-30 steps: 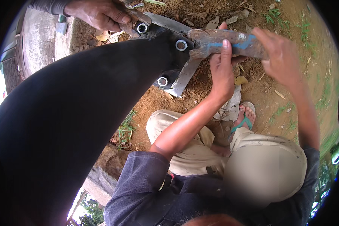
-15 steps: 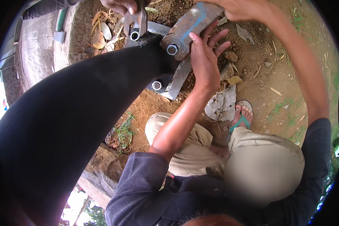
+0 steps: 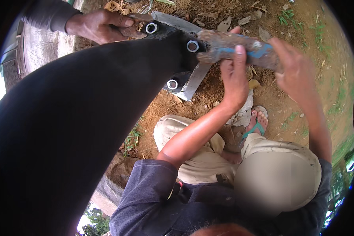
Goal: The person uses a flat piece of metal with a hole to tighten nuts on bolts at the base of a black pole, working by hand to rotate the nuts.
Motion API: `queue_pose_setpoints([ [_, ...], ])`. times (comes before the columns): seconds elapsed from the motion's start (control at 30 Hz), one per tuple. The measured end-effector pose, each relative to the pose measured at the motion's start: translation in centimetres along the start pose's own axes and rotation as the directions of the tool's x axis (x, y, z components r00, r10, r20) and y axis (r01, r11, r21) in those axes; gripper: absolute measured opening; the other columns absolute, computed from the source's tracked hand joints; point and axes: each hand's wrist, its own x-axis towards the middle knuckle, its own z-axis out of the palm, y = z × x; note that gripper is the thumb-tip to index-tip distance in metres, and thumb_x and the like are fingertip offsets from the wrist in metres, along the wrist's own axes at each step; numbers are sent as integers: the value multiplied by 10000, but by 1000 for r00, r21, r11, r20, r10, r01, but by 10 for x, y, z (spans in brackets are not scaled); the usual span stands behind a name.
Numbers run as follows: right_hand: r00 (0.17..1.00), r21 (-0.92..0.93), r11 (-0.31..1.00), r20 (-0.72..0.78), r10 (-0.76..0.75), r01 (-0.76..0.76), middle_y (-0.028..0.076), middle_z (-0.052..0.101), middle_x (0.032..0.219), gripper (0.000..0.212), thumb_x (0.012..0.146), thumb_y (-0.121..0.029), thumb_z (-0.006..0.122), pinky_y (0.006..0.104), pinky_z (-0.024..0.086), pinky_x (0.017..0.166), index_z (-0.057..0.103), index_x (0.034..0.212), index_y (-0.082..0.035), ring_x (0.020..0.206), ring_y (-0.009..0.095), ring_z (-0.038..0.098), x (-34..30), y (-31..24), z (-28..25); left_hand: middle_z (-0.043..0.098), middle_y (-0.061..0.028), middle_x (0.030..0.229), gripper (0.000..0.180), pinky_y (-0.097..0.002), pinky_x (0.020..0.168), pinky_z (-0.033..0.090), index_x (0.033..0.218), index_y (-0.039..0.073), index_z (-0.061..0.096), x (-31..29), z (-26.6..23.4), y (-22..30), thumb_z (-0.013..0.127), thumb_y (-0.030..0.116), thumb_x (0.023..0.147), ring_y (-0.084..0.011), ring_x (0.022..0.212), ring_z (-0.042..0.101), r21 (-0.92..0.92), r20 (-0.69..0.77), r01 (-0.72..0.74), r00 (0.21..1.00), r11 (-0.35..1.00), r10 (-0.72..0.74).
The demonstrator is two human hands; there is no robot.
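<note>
A rusty flat wrench [image 3: 259, 51] with blue paint streaks lies level in my hands, blurred by motion. My left hand [image 3: 236, 78] holds it from below near its jaw end, thumb across the top face. My right hand [image 3: 297, 70], also blurred, is closed round its far end. The jaw end is just right of the middle hex nut [image 3: 192, 46], which shows in full. Another hex nut [image 3: 172, 84] sits lower on the black base plate [image 3: 181, 76]. At upper left, a co-worker's hand [image 3: 102, 26] holds a rusty tool [image 3: 137, 26] against the upper nut [image 3: 151, 28].
A thick black pole [image 3: 90, 102] runs from the base plate to the lower left. Grey metal strips [image 3: 196, 80] show under the plate. Dry leaves and brown soil [image 3: 279, 98] lie around. My sandalled foot [image 3: 257, 122] is below, and a stone block [image 3: 120, 173] is at lower left.
The wrench has come off the middle nut and swung level to the right. Both my hands moved right with it. The co-worker's hand and tool turned to point left from the upper nut.
</note>
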Motion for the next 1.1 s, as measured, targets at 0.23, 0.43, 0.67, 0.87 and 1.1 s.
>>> queue_pose_setpoints([
  [0.23, 940, -277, 902, 18, -341, 332, 151, 682, 1273, 718, 673, 101, 650, 485, 522, 972, 583, 1366, -78, 1143, 370, 655, 68, 51, 1, 550, -136, 1426, 658, -410, 936, 569, 1623, 121, 190, 19, 2, 15, 314, 514, 1111, -254, 1218, 610, -37, 85, 67, 994, 997, -64],
  [0.43, 735, -95, 731, 170, -657, 676, 73, 650, 874, 374, 659, -44, 676, 452, 459, 813, 648, 1031, -78, 948, 309, 643, 190, 27, -14, 494, -154, 1495, 610, -434, 1003, 513, 1551, 120, 307, 35, -6, 13, 281, 538, 1107, -288, 1277, 565, -99, 135, 51, 990, 994, -37],
  [0.67, 921, -240, 904, -75, -382, 355, 153, 674, 1295, 720, 684, 73, 654, 504, 496, 1004, 593, 1380, -98, 1163, 376, 640, 94, 50, 24, 511, -173, 1462, 585, -435, 1014, 498, 1551, 106, 309, 26, 2, 11, 285, 499, 1119, -282, 1276, 562, -141, -55, 18, 998, 990, -26],
  [0.87, 974, 67, 986, 178, 137, -151, 151, 693, 1036, 558, 708, -49, 763, 474, 573, 682, 533, 1215, -97, 874, 369, 713, -13, -43, 10, 678, -196, 1168, 556, -420, 988, 510, 1490, 39, 376, 2, 2, 1, 353, 443, 1110, -278, 1068, 673, -162, -214, -23, 977, 987, -12],
  [1.1, 998, -82, 995, 21, -53, 54, 121, 704, 1058, 631, 702, -3, 734, 468, 572, 733, 567, 1296, -133, 918, 365, 713, 11, 13, -7, 590, -130, 1367, 594, -419, 986, 516, 1570, 89, 313, 2, 8, 8, 343, 468, 1114, -222, 1196, 612, -93, -21, 71, 997, 993, -74],
])
